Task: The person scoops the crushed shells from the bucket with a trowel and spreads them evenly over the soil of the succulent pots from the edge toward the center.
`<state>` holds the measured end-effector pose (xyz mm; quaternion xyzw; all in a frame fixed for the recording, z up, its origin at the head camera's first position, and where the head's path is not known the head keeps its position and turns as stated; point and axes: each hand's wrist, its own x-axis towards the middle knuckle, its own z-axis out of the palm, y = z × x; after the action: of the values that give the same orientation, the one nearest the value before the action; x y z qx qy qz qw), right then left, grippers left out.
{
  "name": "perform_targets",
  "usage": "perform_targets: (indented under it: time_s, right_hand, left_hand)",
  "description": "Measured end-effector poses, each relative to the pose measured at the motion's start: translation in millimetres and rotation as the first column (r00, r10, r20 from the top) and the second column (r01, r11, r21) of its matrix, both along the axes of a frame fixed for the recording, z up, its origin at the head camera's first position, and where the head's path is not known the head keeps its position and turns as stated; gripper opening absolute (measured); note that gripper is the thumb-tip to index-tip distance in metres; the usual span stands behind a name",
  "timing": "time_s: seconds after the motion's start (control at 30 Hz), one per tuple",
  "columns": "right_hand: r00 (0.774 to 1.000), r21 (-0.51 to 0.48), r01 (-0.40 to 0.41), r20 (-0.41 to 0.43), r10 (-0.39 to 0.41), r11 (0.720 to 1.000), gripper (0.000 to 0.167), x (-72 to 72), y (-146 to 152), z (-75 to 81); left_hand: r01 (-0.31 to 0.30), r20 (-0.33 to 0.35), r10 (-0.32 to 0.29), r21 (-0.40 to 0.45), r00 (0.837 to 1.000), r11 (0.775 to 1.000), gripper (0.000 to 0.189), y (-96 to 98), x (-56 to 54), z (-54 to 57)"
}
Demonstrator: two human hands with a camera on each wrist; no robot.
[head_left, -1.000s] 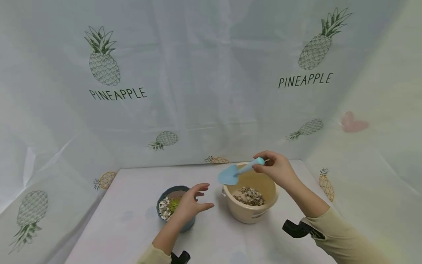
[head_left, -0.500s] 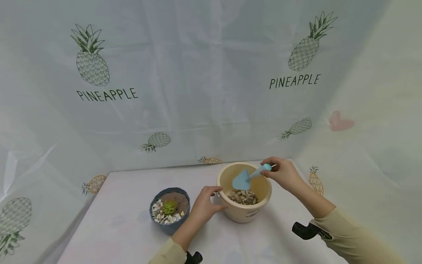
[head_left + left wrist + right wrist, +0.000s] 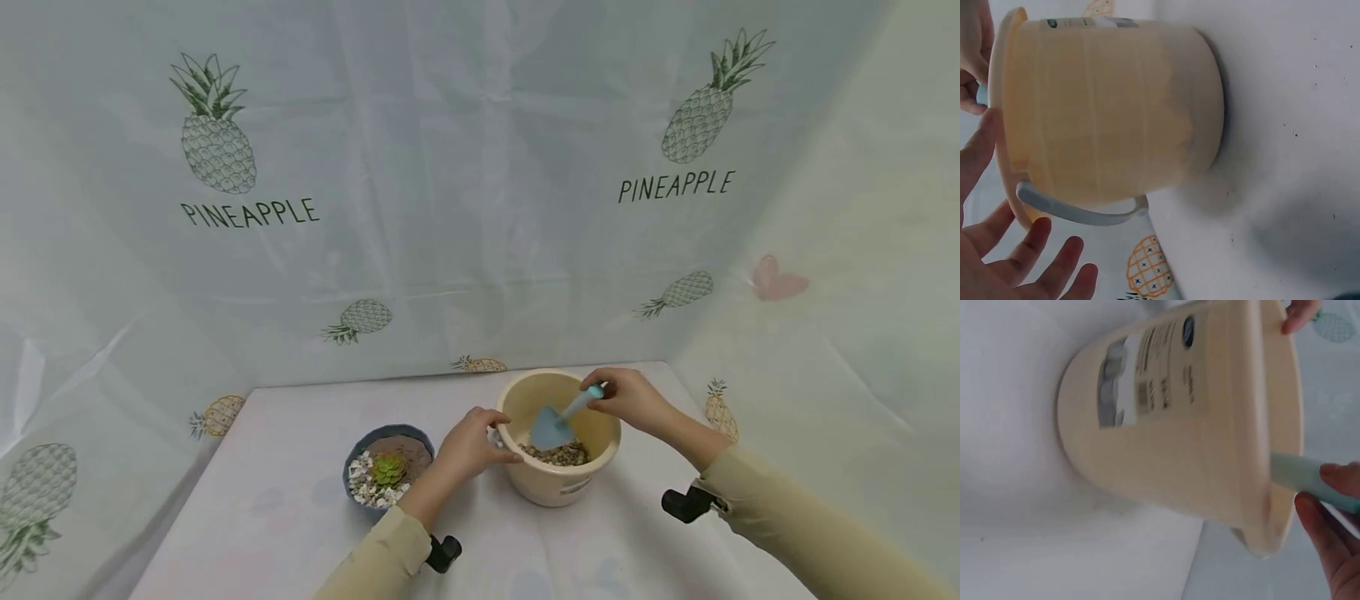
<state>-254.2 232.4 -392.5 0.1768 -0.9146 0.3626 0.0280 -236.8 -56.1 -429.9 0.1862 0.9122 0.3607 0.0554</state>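
Observation:
A cream plastic bucket stands on the table with a layer of small gravel in its bottom. My left hand holds the bucket's left rim, thumb on the near side and fingertips over the edge. In the left wrist view the hand's other fingers spread beside the grey handle. My right hand pinches the end of a light blue toy trowel above the bucket's right side. Its blade points down inside the bucket, close over the gravel. The right wrist view shows only its handle.
Left of the bucket sits a blue-grey pot with a green succulent, white pebbles and brown soil. My left forearm crosses its near right side. A pineapple-print sheet hangs behind the pale-covered table.
My left hand has moved right from over the pot to the bucket's rim. My right hand has brought the trowel from above the rim down into the bucket.

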Motion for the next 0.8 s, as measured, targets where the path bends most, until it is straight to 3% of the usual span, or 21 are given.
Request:
perform_targets:
  time_s: [0.23,0.53,0.8]
  right_hand:
    - [0.999,0.078,-0.035,-0.037,0.038,0.996,0.024,-15.1,4,-9.8]
    - [0.991,0.177,-0.087,-0.087,0.104,0.980,0.026,-23.9,5,-12.2]
    - [0.971,0.337,-0.198,-0.062,0.232,0.921,0.024,-25.6,8,3.8]
  left_hand:
    - [0.049,0.031,-0.049,0.007,0.998,0.999,0.062,0.0,-10.3,2.2]
    - [0.035,0.099,-0.034,-0.011,0.995,0.999,0.060,0.7,-20.3,7.6]
    - [0.034,0.112,-0.032,-0.016,0.993,0.999,0.056,-0.7,-21.8,8.8]
